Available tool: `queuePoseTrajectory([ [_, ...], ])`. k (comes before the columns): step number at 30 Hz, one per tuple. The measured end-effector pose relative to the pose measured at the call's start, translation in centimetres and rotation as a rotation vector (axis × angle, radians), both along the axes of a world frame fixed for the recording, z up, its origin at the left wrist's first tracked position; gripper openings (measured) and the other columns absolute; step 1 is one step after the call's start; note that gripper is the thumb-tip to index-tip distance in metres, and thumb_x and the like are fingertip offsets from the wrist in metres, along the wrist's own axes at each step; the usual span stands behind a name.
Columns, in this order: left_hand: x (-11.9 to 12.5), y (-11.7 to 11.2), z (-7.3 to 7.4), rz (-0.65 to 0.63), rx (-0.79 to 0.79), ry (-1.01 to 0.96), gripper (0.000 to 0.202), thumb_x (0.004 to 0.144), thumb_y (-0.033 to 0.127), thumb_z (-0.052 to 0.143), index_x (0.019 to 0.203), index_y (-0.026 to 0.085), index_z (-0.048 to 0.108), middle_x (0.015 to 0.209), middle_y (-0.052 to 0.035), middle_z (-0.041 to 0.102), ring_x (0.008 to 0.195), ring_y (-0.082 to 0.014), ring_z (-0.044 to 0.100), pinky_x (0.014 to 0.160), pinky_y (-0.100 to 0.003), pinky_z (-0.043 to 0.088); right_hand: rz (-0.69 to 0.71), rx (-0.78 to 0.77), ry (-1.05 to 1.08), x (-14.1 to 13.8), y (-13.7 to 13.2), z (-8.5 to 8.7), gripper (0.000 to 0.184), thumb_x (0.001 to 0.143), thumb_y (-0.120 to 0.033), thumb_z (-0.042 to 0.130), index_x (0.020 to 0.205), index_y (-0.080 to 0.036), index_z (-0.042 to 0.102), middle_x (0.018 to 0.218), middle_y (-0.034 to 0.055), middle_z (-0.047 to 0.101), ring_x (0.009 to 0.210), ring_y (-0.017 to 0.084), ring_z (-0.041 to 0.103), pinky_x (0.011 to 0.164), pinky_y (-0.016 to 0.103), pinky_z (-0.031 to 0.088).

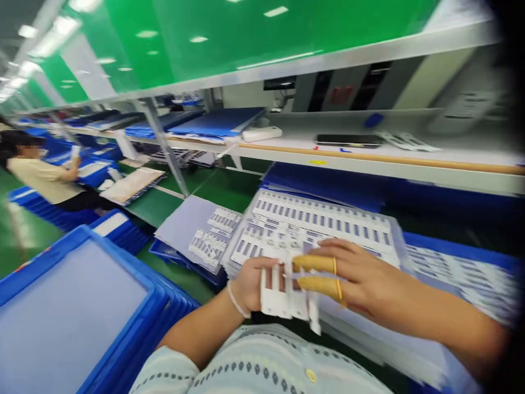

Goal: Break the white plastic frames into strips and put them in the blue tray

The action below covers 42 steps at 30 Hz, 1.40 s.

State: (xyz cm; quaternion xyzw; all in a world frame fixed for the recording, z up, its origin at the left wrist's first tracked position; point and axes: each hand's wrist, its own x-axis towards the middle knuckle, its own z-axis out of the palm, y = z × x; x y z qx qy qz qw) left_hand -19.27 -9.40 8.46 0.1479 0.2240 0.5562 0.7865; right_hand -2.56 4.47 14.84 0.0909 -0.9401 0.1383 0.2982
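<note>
My left hand (251,284), with a pale band at the wrist, is closed round several flat white slotted plastic pieces (276,302) held in front of my body. Over them comes my right hand (356,273), yellow finger cots on two fingers; its fingertips meet the upper part of the same pieces, and motion blurs what they pinch. One narrow white piece hangs tilted at the right of the bunch. Just beyond my hands lies a clear tray (394,230) with rows of similar white slotted pieces, on a stack of such trays.
Stacked blue trays (84,241) stand at the left. A pale sheet (184,221) with loose white pieces lies left of the clear tray. At right is a blue bin (463,249) of pieces. A shelf edge (369,156) runs ahead. A co-worker (41,169) sits far left.
</note>
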Motion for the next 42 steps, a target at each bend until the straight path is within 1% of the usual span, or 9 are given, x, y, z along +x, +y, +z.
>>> queuePoseTrajectory([
  [3, -1.6, -1.3, 1.8, 0.022, 0.051, -0.084, 0.047, 0.075, 0.037, 0.049, 0.114, 0.014, 0.06, 0.106, -0.0111, 0.068, 0.112, -0.0318, 0.057, 0.097, -0.049, 0.038, 0.021, -0.132, 0.022, 0.2, -1.2, 0.5, 0.028, 0.093, -0.022, 0.051, 0.116, -0.037, 0.06, 0.116, 0.0054, 0.061, 0.098, 0.018, 0.06, 0.084, 0.037, 0.05],
  [7, -2.8, -2.0, 2.9, 0.177, 0.1, 0.06, 0.051, 0.083, 0.041, 0.042, 0.127, 0.018, 0.054, 0.126, -0.0141, 0.06, 0.13, -0.0386, 0.043, 0.098, -0.064, 0.037, -0.18, -0.543, 0.225, 0.4, -3.4, -2.4, 0.028, 0.093, -0.025, 0.055, 0.119, -0.033, 0.057, 0.097, 0.0038, 0.061, 0.088, 0.017, 0.059, 0.073, 0.033, 0.051],
  [10, -2.7, -1.9, 3.3, 0.245, 0.123, 0.152, 0.048, 0.087, 0.039, 0.037, 0.127, 0.02, 0.056, 0.127, -0.0129, 0.061, 0.134, -0.037, 0.04, 0.099, -0.065, 0.038, -0.098, -0.858, 0.053, 0.3, -5.5, -4.4, 0.054, 0.091, -0.033, 0.059, 0.141, -0.032, 0.037, 0.079, -0.0016, 0.06, 0.062, 0.011, 0.052, 0.055, 0.023, 0.046],
  [13, -2.2, -1.5, 3.6, 0.262, 0.169, 0.183, 0.04, 0.088, 0.034, 0.038, 0.117, 0.024, 0.063, 0.126, -0.0084, 0.063, 0.131, -0.0349, 0.044, 0.1, -0.062, 0.041, -0.037, -1.021, -0.095, 0.0, -7.3, -5.1, 0.085, 0.082, -0.04, 0.069, 0.15, -0.03, 0.019, 0.08, -0.0029, 0.06, 0.051, 0.007, 0.043, 0.046, 0.018, 0.039],
  [17, -1.6, -0.9, 3.6, 0.277, 0.235, 0.186, 0.03, 0.087, 0.028, 0.042, 0.083, 0.02, 0.07, 0.128, -0.0043, 0.062, 0.129, -0.0338, 0.047, 0.106, -0.056, 0.038, -0.156, -1.242, -0.084, -0.5, -8.3, -5.1, 0.089, 0.08, -0.033, 0.072, 0.151, -0.029, 0.019, 0.076, -0.0035, 0.062, 0.055, 0.008, 0.05, 0.052, 0.019, 0.045],
  [24, -1.0, 0.1, 3.5, 0.278, 0.263, 0.303, 0.032, 0.086, 0.029, 0.045, 0.072, 0.016, 0.071, 0.118, -0.0103, 0.067, 0.133, -0.0377, 0.039, 0.107, -0.059, 0.037, -0.225, -1.662, -0.098, -0.7, -8.2, -5.6, 0.102, 0.072, -0.029, 0.078, 0.152, -0.032, 0.015, 0.076, -0.0043, 0.064, 0.052, 0.01, 0.061, 0.045, 0.019, 0.049],
  [30, -0.7, 1.0, 4.0, 0.292, 0.175, 0.345, 0.032, 0.08, 0.036, 0.051, 0.06, 0.019, 0.068, 0.098, -0.0115, 0.072, 0.131, -0.0371, 0.043, 0.108, -0.058, 0.035, -0.187, -1.711, -0.018, 0.1, -8.0, -5.4, 0.087, 0.076, -0.025, 0.075, 0.148, -0.031, 0.027, 0.075, -0.0059, 0.061, 0.048, 0.007, 0.06, 0.046, 0.018, 0.051],
  [35, -1.3, 1.3, 4.3, 0.171, 0.216, 0.311, 0.04, 0.081, 0.039, 0.048, 0.062, 0.013, 0.072, 0.106, -0.0178, 0.07, 0.13, -0.0426, 0.042, 0.108, -0.061, 0.031, -0.127, -1.743, -0.011, 1.3, -7.9, -4.6, 0.072, 0.075, -0.024, 0.076, 0.14, -0.024, 0.044, 0.074, -0.0064, 0.058, 0.054, 0.007, 0.063, 0.049, 0.018, 0.052],
  [42, -1.5, 1.0, 4.0, 0.184, 0.22, 0.263, 0.042, 0.084, 0.034, 0.044, 0.067, 0.01, 0.074, 0.117, -0.02, 0.066, 0.133, -0.0442, 0.037, 0.108, -0.062, 0.03, -0.032, -1.845, -0.089, 2.0, -7.2, -4.6, 0.08, 0.074, -0.027, 0.076, 0.144, -0.022, 0.038, 0.069, -0.0041, 0.066, 0.047, 0.01, 0.064, 0.035, 0.013, 0.041],
])
